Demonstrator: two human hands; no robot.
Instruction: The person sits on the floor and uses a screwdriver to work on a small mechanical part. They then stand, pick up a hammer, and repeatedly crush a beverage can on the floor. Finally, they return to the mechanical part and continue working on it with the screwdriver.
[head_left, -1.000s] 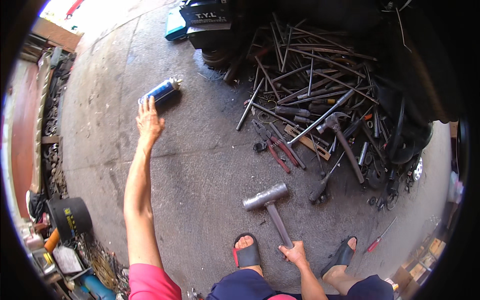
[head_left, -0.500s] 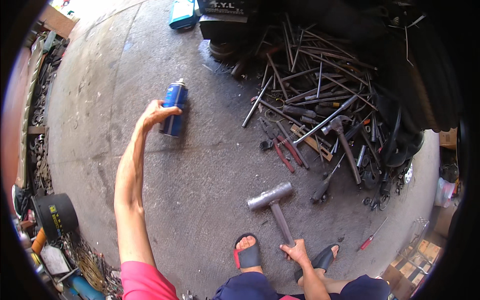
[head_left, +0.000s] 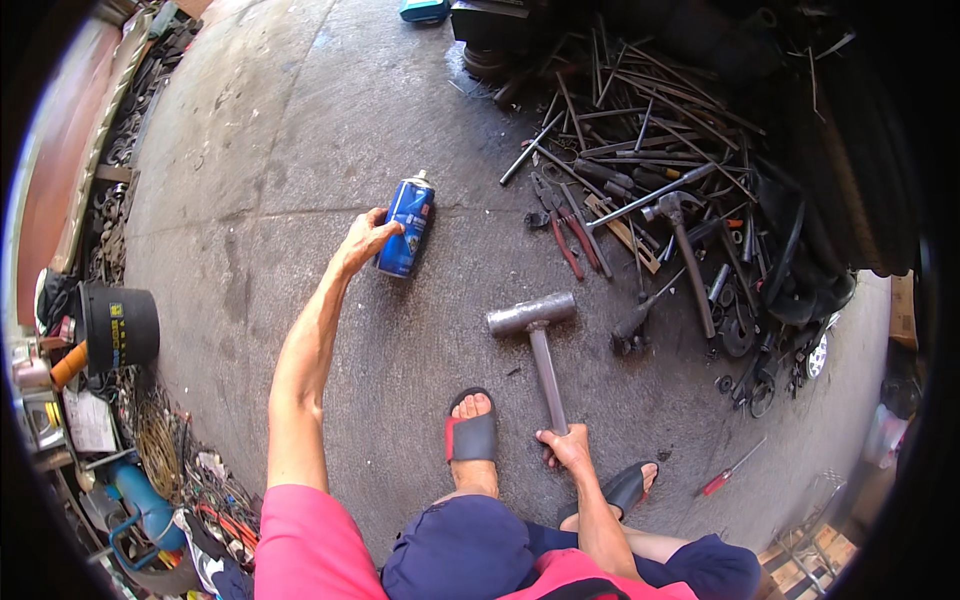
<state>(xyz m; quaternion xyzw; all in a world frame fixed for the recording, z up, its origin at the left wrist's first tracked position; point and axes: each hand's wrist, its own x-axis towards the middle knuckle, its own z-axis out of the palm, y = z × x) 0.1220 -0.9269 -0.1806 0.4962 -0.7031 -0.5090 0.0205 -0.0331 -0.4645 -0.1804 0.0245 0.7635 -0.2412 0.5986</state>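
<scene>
My left hand (head_left: 370, 238) grips a blue spray can (head_left: 410, 230), held lengthwise with its nozzle toward the top of the view, over the concrete floor at the centre left; whether it rests there is unclear. My right hand (head_left: 565, 447), low in the centre right, is closed round the shaft of a large metal hammer (head_left: 530, 315), whose cylindrical head extends crosswise above it. Red-handled pliers (head_left: 562, 240) lie just right of the can, at the edge of a pile of tools.
Bars and tools (head_left: 660, 140) are heaped by dark equipment at upper right. A black bucket (head_left: 120, 325) and clutter line the left. A red screwdriver (head_left: 730, 470) lies beside my sandalled right foot (head_left: 625, 490). A teal case (head_left: 422, 8) stands at the top.
My left hand has closed on the spray can, which is turned more lengthwise and shifted rightward. My right hand still holds the hammer. The whole view has shifted.
</scene>
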